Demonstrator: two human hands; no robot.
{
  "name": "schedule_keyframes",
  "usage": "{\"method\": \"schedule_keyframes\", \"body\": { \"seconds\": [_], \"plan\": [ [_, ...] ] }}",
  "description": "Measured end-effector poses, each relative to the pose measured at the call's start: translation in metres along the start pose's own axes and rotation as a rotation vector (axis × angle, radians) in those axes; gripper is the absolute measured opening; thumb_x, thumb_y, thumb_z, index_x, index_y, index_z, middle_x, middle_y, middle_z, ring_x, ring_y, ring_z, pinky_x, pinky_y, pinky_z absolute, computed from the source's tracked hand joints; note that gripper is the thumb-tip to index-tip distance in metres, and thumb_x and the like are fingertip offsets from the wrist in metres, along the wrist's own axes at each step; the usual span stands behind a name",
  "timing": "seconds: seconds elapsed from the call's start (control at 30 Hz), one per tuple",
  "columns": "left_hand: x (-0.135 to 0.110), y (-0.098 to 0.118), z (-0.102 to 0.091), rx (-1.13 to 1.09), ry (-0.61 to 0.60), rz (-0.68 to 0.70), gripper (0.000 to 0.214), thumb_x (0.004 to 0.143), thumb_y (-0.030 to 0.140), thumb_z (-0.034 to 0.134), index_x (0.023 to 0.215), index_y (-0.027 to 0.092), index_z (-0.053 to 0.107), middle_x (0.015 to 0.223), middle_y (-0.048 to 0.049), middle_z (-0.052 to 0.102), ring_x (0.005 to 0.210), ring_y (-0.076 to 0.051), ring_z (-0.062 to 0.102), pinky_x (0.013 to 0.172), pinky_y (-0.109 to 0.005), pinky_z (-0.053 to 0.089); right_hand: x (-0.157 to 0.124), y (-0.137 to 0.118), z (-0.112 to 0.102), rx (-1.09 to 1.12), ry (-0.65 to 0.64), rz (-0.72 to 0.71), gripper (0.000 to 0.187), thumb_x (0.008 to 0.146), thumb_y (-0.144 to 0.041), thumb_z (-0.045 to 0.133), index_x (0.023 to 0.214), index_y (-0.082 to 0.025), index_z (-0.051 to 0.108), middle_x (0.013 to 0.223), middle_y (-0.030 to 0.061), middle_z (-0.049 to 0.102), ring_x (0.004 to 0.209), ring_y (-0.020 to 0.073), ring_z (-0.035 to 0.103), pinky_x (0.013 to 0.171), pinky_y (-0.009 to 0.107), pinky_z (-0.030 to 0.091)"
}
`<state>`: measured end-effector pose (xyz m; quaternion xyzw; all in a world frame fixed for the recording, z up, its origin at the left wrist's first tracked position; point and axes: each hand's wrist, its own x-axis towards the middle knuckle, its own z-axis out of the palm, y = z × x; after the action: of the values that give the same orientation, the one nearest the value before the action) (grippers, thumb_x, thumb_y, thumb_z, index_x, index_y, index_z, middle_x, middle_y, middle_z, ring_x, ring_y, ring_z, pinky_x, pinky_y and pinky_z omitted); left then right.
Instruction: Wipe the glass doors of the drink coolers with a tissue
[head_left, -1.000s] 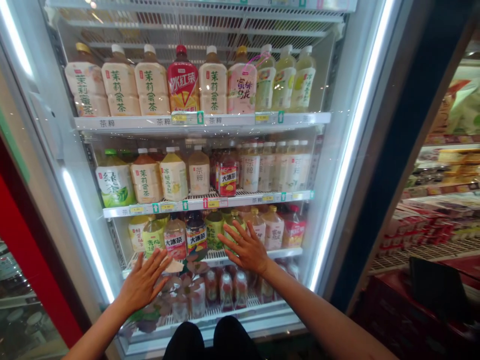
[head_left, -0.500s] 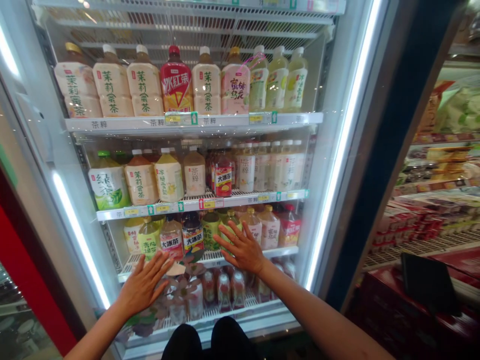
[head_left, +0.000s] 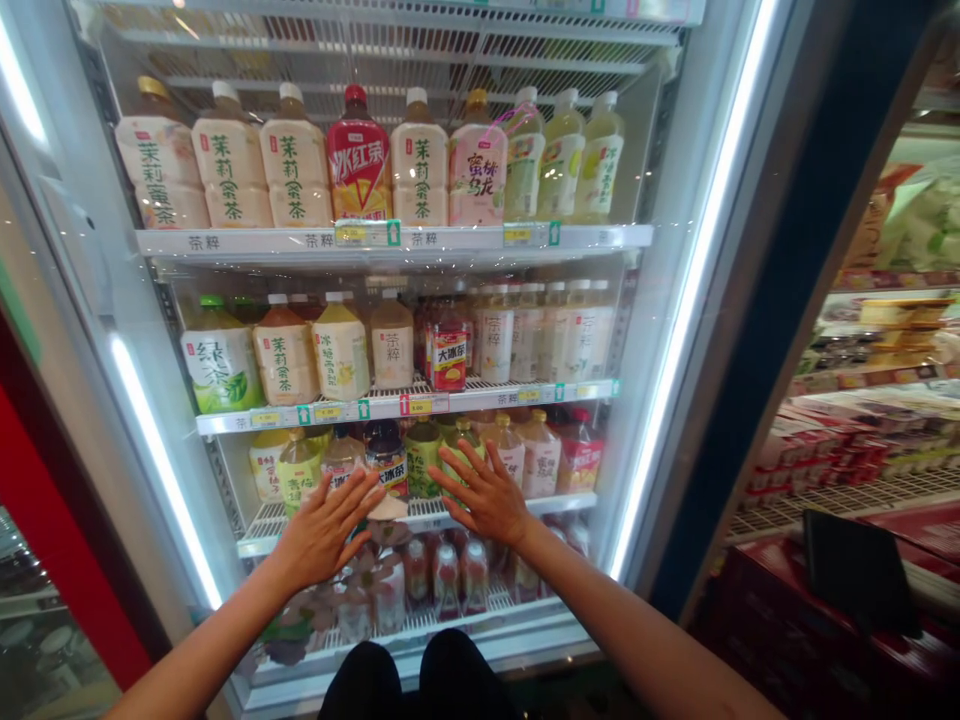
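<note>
My left hand [head_left: 328, 532] is stretched out flat, back toward me, in front of the third shelf of a lit drinks cooler. Below its fingertips shows a pale patch [head_left: 388, 507]; I cannot tell whether it is a tissue or a reflection. My right hand [head_left: 486, 492] has its fingers spread and holds nothing. It covers part of a green tea bottle [head_left: 463, 436] and a pale-labelled bottle [head_left: 511, 452]. Near my left fingers stand a yellow-green bottle [head_left: 298, 465] and a dark bottle [head_left: 387, 462]. Faint reflections suggest a glass door before the bottles; contact is unclear.
Upper shelves hold large tea bottles, among them a red one [head_left: 358, 165]. Small bottles [head_left: 446, 580] stand on the bottom shelf. My knees [head_left: 457, 675] are close in front. Right are a dark frame [head_left: 757, 300], packaged goods [head_left: 885, 425] and a black flat object [head_left: 859, 570].
My left hand has moved right and slightly up, nearer the right hand, and the pale patch has shifted with it. My right hand has hardly moved.
</note>
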<state>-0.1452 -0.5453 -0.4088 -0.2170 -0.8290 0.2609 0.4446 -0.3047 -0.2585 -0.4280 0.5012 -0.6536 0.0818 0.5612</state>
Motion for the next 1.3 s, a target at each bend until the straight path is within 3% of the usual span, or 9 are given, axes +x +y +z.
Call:
{"method": "schedule_keyframes", "body": {
  "seconds": [0.17,0.33,0.4,0.57,0.63,0.87,1.03,1.1,1.3],
  "plan": [
    [0.049,-0.015,-0.01,0.039,0.099,-0.195,0.086,0.096,0.05,0.055,0.164,0.014,0.015,0.17,-0.0135,0.02,0.161,-0.028,0.005,0.132,-0.055,0.0,0.0,0.0,0.001,0.0,0.021,0.002,0.061,0.095,-0.036,0.063,0.154,-0.031,0.047,0.16,-0.001,0.048,0.16,0.0236,0.018,0.133,0.054,0.002],
    [0.018,0.024,0.01,-0.003,-0.002,0.077,0.078,0.096,0.052,0.054,0.161,0.018,0.027,0.166,-0.0055,0.034,0.161,-0.021,0.007,0.133,-0.046,0.001,0.001,0.001,0.0,-0.004,0.016,-0.006,0.061,0.095,-0.036,0.065,0.153,-0.03,0.048,0.16,0.0,0.048,0.16,0.0241,0.017,0.133,0.054,0.002],
    [0.017,0.027,0.01,-0.014,-0.016,0.103,0.076,0.096,0.05,0.054,0.161,0.02,0.029,0.164,-0.0038,0.039,0.161,-0.02,0.009,0.133,-0.044,0.001,0.001,0.001,0.0,-0.011,0.012,-0.008,0.059,0.096,-0.037,0.064,0.153,-0.031,0.049,0.16,-0.0003,0.048,0.16,0.024,0.018,0.133,0.054,0.002],
    [0.072,0.004,-0.005,0.007,0.053,-0.084,0.082,0.097,0.049,0.053,0.164,0.017,0.017,0.167,-0.0106,0.031,0.161,-0.024,0.01,0.132,-0.051,-0.001,0.001,0.002,0.0,-0.013,0.026,-0.011,0.055,0.095,-0.038,0.064,0.148,-0.031,0.054,0.16,-0.0009,0.048,0.16,0.0249,0.017,0.133,0.055,0.002],
    [0.08,0.006,-0.004,0.014,0.089,-0.128,0.084,0.097,0.049,0.053,0.164,0.016,0.016,0.168,-0.0122,0.028,0.161,-0.025,0.008,0.132,-0.053,-0.002,0.002,0.002,0.0,-0.021,0.027,-0.015,0.052,0.095,-0.038,0.064,0.146,-0.031,0.057,0.16,-0.0012,0.048,0.161,0.0249,0.017,0.133,0.055,0.002],
    [0.029,0.036,0.019,-0.042,0.016,0.037,0.078,0.096,0.047,0.057,0.162,0.019,0.027,0.161,-0.0068,0.043,0.161,-0.021,0.012,0.133,-0.047,0.002,0.002,0.003,-0.001,-0.062,0.0,-0.024,0.056,0.096,-0.041,0.061,0.151,-0.033,0.051,0.161,-0.0004,0.047,0.16,0.0247,0.019,0.132,0.055,0.001],
    [0.073,0.011,-0.004,0.003,0.059,-0.11,0.078,0.099,0.048,0.05,0.163,0.016,0.019,0.167,-0.0111,0.031,0.161,-0.024,0.01,0.132,-0.054,-0.001,0.001,0.003,0.001,-0.016,-0.003,-0.015,0.053,0.097,-0.038,0.062,0.149,-0.031,0.054,0.16,0.0012,0.049,0.159,0.0254,0.022,0.132,0.055,0.004],
    [0.075,0.013,-0.004,0.018,0.081,-0.151,0.08,0.099,0.049,0.051,0.163,0.015,0.018,0.168,-0.0121,0.027,0.161,-0.026,0.009,0.131,-0.055,-0.001,0.001,0.003,0.0,-0.014,0.014,-0.014,0.05,0.097,-0.038,0.061,0.147,-0.031,0.056,0.16,0.0,0.049,0.16,0.0251,0.021,0.132,0.055,0.003],
    [0.012,0.043,0.022,-0.039,0.016,0.054,0.071,0.097,0.043,0.054,0.16,0.018,0.032,0.164,-0.0045,0.037,0.161,-0.021,0.012,0.133,-0.048,0.0,0.003,0.003,-0.002,-0.004,0.035,-0.018,0.054,0.096,-0.036,0.063,0.149,-0.03,0.054,0.159,-0.0011,0.049,0.161,0.0242,0.015,0.133,0.053,0.002]
  ]
}}
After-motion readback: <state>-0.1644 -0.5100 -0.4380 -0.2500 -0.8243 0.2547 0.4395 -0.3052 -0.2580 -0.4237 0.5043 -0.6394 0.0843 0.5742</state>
